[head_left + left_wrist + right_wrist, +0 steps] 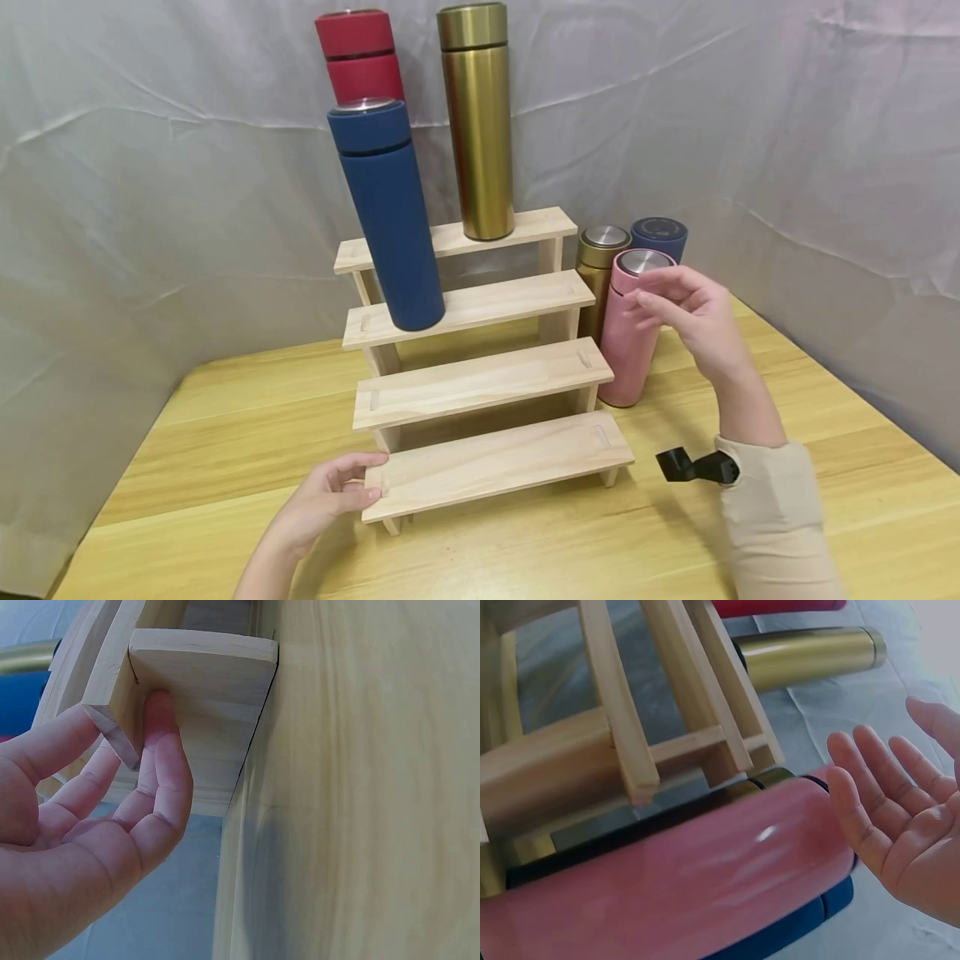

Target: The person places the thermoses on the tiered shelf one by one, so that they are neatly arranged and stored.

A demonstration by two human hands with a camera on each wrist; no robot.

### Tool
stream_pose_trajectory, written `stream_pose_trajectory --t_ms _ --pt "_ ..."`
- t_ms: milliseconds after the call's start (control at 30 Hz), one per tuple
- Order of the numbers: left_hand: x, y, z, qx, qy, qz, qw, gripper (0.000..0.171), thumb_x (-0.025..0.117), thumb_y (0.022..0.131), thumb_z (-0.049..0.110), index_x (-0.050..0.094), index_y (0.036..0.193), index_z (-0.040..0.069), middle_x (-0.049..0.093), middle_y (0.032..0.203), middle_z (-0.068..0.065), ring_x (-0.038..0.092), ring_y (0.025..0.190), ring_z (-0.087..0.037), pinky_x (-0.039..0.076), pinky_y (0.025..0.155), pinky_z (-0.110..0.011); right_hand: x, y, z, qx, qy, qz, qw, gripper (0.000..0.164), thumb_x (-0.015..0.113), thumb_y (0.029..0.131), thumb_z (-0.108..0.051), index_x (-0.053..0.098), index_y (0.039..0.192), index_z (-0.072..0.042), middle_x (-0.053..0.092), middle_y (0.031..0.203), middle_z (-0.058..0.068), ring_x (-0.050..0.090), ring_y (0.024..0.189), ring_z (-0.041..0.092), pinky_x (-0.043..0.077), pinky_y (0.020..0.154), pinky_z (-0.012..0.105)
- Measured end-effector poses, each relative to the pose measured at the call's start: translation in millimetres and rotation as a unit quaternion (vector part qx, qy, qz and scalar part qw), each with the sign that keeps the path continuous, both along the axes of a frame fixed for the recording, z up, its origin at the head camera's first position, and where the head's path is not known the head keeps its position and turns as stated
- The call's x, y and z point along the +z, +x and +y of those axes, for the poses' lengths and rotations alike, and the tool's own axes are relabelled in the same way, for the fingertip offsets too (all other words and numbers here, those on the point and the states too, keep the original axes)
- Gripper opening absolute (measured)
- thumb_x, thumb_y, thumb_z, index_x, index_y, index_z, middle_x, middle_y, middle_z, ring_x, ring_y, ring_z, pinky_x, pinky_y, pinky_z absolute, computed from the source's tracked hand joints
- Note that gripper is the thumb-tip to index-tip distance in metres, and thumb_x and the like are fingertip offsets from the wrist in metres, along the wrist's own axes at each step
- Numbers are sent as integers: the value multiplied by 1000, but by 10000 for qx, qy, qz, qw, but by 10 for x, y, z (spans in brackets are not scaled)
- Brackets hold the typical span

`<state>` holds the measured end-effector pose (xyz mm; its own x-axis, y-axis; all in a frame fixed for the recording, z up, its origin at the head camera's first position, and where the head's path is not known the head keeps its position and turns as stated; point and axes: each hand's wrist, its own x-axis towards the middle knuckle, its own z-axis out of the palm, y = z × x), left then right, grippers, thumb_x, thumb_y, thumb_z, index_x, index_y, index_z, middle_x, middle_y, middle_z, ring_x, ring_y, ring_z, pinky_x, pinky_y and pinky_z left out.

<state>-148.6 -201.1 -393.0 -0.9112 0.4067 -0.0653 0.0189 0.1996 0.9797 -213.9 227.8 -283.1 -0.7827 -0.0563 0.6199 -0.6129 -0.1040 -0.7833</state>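
My left hand grips the left end of the lowest board of a four-step wooden display rack. In the left wrist view, the board's end sits between its thumb and curled fingers. Beside the cap of a pink thermos bottle, on the rack's right, my right hand is raised with fingers loosely extended. The right wrist view shows nothing in that palm. A blue thermos stands on the second step from the top. On the top step is a gold thermos; a red thermos is partly hidden behind the blue one.
Behind the pink bottle stand another gold thermos and a dark blue thermos, both partly hidden. Everything rests on a yellow wood-grain table. Grey cloth hangs behind and at the sides.
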Motion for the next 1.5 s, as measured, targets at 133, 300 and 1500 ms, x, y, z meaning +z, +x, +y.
stream_pose_trajectory --t_ms 133,300,1500 --pt "6 0 0 11 -1 14 10000 50 61 81 5 40 123 -13 46 108 -14 52 84 -20 44 76 -32 13 18 68 -80 -67 24 9999 18 51 83 13 53 101 15 65 79 14 64 64 21 51 57 29" --pt "11 -1 3 19 5 16 10000 50 61 81 5 40 123 -13 47 107 -13 52 83 -20 44 76 -32 18 27 163 91 -159 68 9998 20 51 81 16 54 101 14 66 80 13 64 66 21 51 56 28" --pt "7 1 2 25 71 17 10000 49 61 81 5 40 122 -13 47 108 -13 53 85 -19 44 77 -31 -300 -173 597 -356 1240 -719 9890 46 61 75 14 54 112 -13 62 96 -4 58 88 8 45 71 16"
